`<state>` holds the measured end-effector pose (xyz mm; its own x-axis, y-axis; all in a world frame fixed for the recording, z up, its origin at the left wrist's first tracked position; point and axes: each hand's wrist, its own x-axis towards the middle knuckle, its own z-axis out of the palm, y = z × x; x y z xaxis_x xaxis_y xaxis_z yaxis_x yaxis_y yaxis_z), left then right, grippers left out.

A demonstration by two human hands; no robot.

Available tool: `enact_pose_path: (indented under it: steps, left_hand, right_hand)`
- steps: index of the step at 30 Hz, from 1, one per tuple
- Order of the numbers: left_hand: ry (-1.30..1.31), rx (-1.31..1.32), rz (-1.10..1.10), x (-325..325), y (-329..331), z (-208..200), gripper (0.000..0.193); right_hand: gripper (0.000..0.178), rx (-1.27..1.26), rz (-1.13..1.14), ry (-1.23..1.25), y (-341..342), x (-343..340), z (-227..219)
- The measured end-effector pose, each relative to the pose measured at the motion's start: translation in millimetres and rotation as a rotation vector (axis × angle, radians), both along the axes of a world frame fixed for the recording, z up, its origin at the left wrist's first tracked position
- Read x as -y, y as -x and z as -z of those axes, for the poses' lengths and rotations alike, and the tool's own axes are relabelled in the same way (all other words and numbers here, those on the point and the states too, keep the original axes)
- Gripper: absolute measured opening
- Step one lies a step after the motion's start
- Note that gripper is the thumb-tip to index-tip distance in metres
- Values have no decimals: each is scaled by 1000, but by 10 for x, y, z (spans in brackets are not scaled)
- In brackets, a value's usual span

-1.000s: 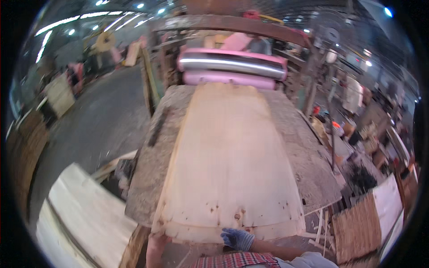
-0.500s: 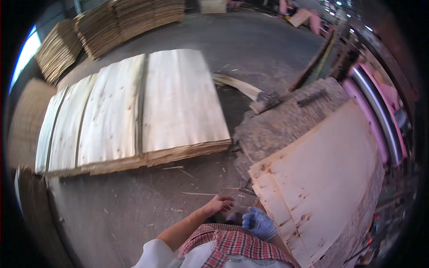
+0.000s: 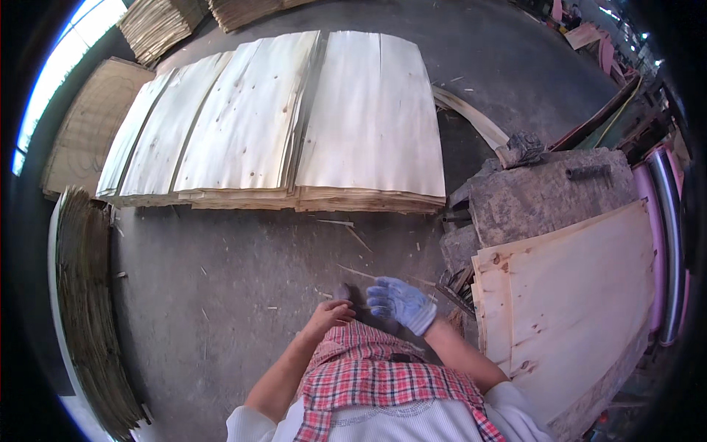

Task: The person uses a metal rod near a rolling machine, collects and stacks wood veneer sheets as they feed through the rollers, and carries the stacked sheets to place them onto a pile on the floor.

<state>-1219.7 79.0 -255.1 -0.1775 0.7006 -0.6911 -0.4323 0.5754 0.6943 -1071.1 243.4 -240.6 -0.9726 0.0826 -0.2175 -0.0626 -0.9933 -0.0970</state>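
Head view: bare left hand [image 3: 330, 317] loosely curled, gloved right hand [image 3: 401, 303] open with fingers a bit bent; no grip seen on either, both above the floor [image 3: 206, 295] by the checked apron [image 3: 390, 379]. Wood sheets [image 3: 582, 295] on rough table [image 3: 545, 195], right side, far end near the rollers [image 3: 670, 243]. Pale sheet pile [image 3: 375, 118] ahead, apart from hands. Thin sheets probably handle best two-handed, hands spread along one edge, kept level against cracking.

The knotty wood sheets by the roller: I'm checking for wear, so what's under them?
A rough, blotchy tabletop shows along two sides of the knotty wood sheets; the part that they cover cannot be seen.
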Motion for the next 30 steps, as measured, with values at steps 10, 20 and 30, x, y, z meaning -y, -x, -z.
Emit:
enact_pose_path:
  steps: [10, 20, 30]
  left_hand:
    - [48, 118, -63, -659, 1538, 672, 33]
    - [128, -138, 188, -1650, 3563, 1536, 30]
    - [3, -409, 5, -2590, 4342, 2427, 47]
  right_hand:
    - [38, 234, -130, -524, 1507, -583, 987]
    - [74, 1197, 177, 84, 3146, -1663, 2714]
    - [58, 1232, 626, 275, 3455, -1870, 3101]
